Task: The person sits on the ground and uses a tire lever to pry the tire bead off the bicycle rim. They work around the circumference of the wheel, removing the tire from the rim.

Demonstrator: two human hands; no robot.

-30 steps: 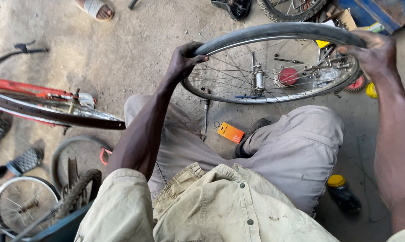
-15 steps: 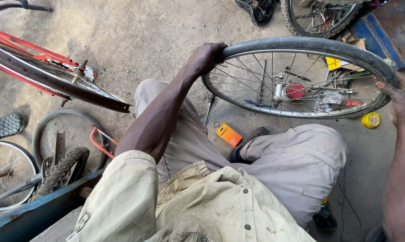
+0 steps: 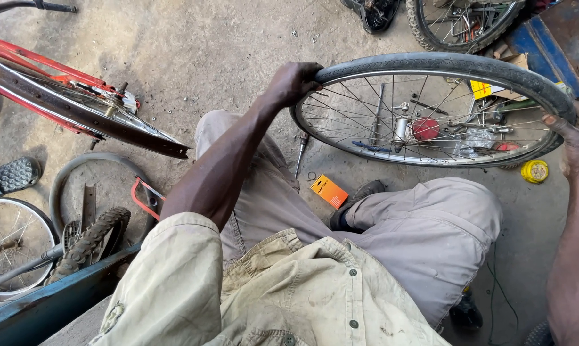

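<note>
A spoked bicycle wheel with a black tyre (image 3: 443,64) lies flat above my knees, its hub (image 3: 401,128) near the middle. My left hand (image 3: 294,81) grips the tyre at the wheel's left edge, fingers curled over it. My right hand (image 3: 574,131) holds the tyre at the right edge, partly cut off by the frame. I sit with grey trousers (image 3: 430,224) and a beige shirt below the wheel.
A small orange box (image 3: 328,191) and a screwdriver (image 3: 300,152) lie on the concrete floor by my foot. A red bicycle frame (image 3: 59,90) with a rim stands left. Loose tyres (image 3: 84,237), another wheel (image 3: 8,243), a yellow tin (image 3: 534,171) and a far wheel (image 3: 462,25) surround me.
The view has shifted, so the wheel sits slightly lower and further right in the picture. Both hands keep their grip on the tyre edges.
</note>
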